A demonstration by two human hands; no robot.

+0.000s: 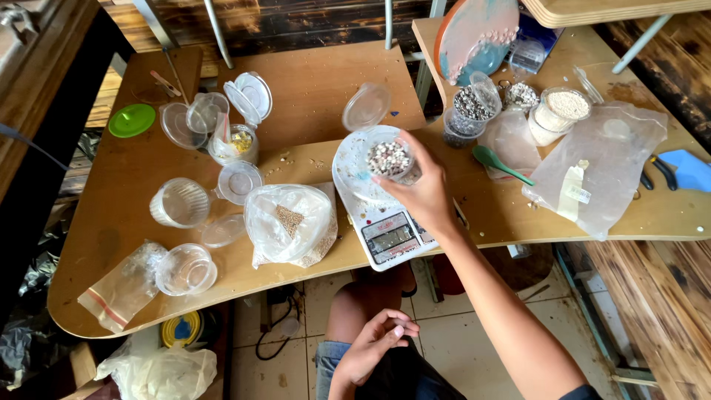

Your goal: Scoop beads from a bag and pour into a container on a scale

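Observation:
My right hand (421, 194) grips a small clear plastic cup of mixed pebbles (389, 158) over the round pan of a white kitchen scale (376, 238) near the table's front edge. My left hand (378, 341) rests loosely curled on my knee below the table, holding nothing. A clear bag of fine grain (290, 224) lies just left of the scale. A loose clear lid (366, 107) lies behind the scale.
Empty clear cups (183, 201) and lids cluster at the left, with a green lid (132, 120) beyond. At the right stand tubs of gravel (472, 105) and white grit (564, 111), a green spoon (499, 163), plastic bags (601, 167) and pliers (661, 172).

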